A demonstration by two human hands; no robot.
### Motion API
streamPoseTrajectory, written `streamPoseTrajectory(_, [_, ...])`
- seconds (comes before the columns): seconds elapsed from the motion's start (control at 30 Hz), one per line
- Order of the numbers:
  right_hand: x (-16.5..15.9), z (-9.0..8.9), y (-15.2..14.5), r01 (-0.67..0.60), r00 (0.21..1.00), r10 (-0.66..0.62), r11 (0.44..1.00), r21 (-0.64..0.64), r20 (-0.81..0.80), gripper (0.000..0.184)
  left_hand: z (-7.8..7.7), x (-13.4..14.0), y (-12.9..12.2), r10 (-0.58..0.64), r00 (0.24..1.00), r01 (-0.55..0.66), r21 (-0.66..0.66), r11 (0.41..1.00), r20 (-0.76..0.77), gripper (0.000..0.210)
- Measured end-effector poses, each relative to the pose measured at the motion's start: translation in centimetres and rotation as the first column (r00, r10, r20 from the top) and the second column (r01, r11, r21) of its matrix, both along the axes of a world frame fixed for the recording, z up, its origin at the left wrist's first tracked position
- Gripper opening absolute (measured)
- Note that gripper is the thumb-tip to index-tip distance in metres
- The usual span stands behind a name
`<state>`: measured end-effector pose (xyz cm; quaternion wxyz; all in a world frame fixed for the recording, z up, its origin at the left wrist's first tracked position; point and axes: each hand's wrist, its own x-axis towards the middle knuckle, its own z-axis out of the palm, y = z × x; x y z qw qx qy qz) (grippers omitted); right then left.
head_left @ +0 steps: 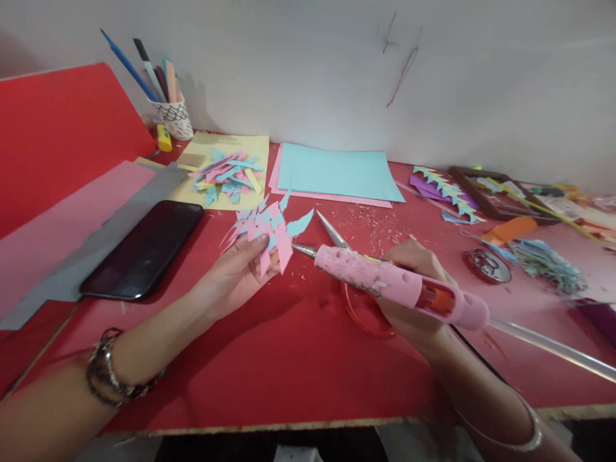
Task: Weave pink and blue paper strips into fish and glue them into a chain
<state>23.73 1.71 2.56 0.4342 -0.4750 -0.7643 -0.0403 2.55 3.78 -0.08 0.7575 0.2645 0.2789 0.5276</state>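
My left hand (243, 273) pinches a woven-looking paper craft (269, 228) of pink and light-blue strips between thumb and fingers, with pointed ends sticking out. In my right hand (416, 289) is a pink hot glue gun (366, 273), its metal nozzle pointing left, close to the craft's right edge. Whether the nozzle touches the paper I cannot tell. A clear glue stick (553, 350) juts from the gun's back end. Behind the gun lie scissors (370, 324) with red handles, partly hidden. My right fingers are mostly covered by the gun.
A black phone (144, 250) lies left. Cut paper strips (228, 173) are heaped on a yellow sheet (192, 192). Blue and pink sheets (337, 170) lie at the wall. A pen cup (176, 119) stands back left; a small round dish (487, 265) and thread bundle (546, 266) lie right.
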Motion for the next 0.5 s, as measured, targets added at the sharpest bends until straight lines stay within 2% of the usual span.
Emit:
streamPoseTrajectory(0.33, [0.14, -0.26, -0.02, -0.093, 0.995, 0.094, 0.994, 0.064, -0.024, 0.01, -0.85, -0.31, 0.2, 0.019, 1.0, -0.019, -0.005, 1.0, 0.006, 0.024])
streamPoseTrajectory(0.5, [0.46, -0.37, -0.07, -0.133, 0.989, 0.135, 0.99, 0.044, -0.067, 0.011, -0.68, -0.25, 0.25, 0.035, 0.999, -0.035, -0.011, 0.999, -0.005, 0.022])
